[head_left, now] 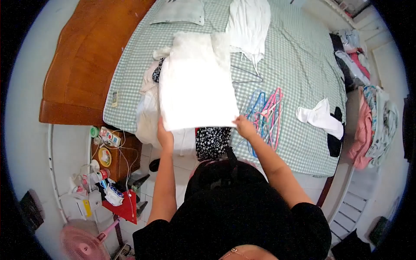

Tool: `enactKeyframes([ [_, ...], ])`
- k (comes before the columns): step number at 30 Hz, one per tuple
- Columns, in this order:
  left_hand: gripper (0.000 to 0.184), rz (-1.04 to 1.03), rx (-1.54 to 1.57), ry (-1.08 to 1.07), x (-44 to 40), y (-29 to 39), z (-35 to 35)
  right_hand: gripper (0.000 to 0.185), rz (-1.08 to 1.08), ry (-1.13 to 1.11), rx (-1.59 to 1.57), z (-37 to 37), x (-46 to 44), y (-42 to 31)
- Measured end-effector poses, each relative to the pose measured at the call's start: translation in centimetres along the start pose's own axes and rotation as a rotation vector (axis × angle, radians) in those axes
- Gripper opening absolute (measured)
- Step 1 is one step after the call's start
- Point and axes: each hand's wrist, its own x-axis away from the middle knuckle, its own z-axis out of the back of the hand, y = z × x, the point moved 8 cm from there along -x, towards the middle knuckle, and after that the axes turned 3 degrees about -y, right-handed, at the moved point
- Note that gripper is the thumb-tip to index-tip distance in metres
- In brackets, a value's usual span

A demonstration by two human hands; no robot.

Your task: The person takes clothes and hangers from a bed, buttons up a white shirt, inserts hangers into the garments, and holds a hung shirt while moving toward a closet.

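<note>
A white garment point(197, 86) is spread in front of me, its near edge stretched between my two hands; its exact kind I cannot make out. My left hand point(165, 136) grips the near left corner, and my right hand point(245, 127) pinches the near right corner. Under and left of it lie pale clothes point(146, 115). A black-and-white patterned cloth point(213, 143) hangs below its near edge. Just right of my right hand lie pink hangers point(276, 108) and blue hangers point(258, 102). A dark hanger point(249, 78) lies beyond them.
The bed has a green checked sheet point(303, 78). On it are a white strapped garment point(249, 26), a pillow point(184, 12), a white cloth point(320, 118) and a remote point(115, 99). A cluttered nightstand point(125, 158) and pink fan point(84, 245) stand left; clothes point(366, 125) hang right.
</note>
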Motion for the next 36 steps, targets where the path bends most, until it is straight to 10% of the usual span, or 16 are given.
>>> enactKeyframes([
  [5, 0.040, 0.132, -0.133, 0.063, 6.0, -7.4, -1.4, 0.017, 0.015, -0.205, -0.067, -7.1, 5.3, 1.9],
  [10, 0.028, 0.701, 0.363, -0.098, 9.3, -12.4, -3.9, 0.021, -0.060, -0.344, -0.153, -9.5, 7.1, 3.1],
  [21, 0.041, 0.431, 0.430, -0.387, 7.3, -3.8, -5.3, 0.028, -0.459, -0.185, -0.521, -11.0, 10.0, 13.2],
  [28, 0.049, 0.240, 0.636, -0.416, 7.7, 5.5, -4.8, 0.028, -0.859, 0.158, -0.130, -6.1, 18.3, 23.8],
  [36, 0.053, 0.108, 0.710, -0.455, 7.9, 12.1, -5.5, 0.046, -0.739, -0.057, -0.142, -9.2, 17.2, 27.1],
])
